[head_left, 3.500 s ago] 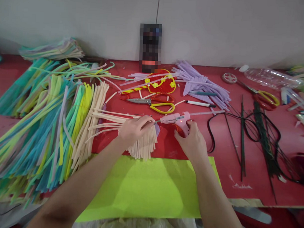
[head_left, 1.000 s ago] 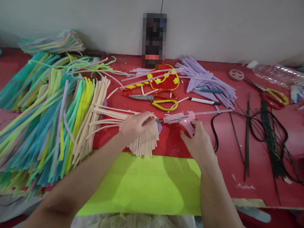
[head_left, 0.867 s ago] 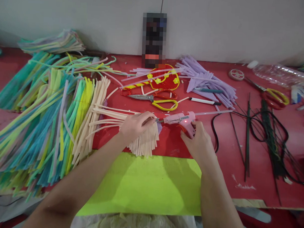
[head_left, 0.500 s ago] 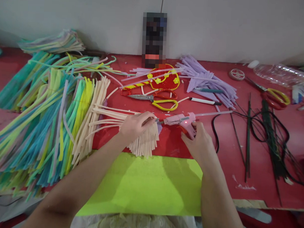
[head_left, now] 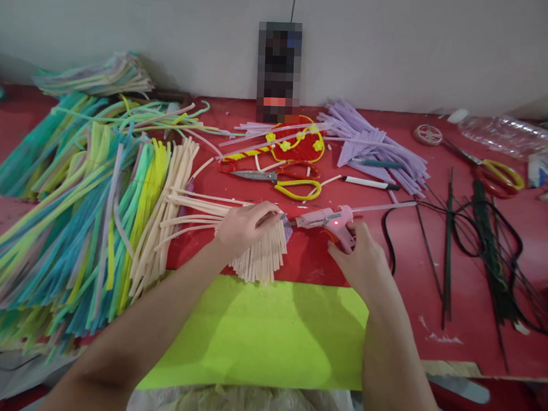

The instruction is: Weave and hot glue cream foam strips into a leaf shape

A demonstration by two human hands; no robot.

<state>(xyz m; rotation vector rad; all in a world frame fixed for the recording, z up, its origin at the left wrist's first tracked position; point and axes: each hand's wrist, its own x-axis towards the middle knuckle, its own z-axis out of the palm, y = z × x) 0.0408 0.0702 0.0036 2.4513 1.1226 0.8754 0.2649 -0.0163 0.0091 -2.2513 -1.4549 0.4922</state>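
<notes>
Since the glue gun [head_left: 330, 219] is small and made of plastic, I think it is light and hard. Its metal tip is likely hot, because a little red light glows on its side. The safe place to hold it is the handle, and that is where my right hand [head_left: 362, 262] is wrapped around it. The glue gun sits low over the red table [head_left: 305, 260], with its tip pointing left at the strips [head_left: 261, 259]. These cream strips look thin, soft and bendy, so I think they need pressing down near the top, where they all meet. My left hand [head_left: 244, 228] does that, with its fingers curled over the bunch. Compared with half a second ago, the glue gun and my right hand are a tiny bit further right. My left hand and the strips have not moved.
</notes>
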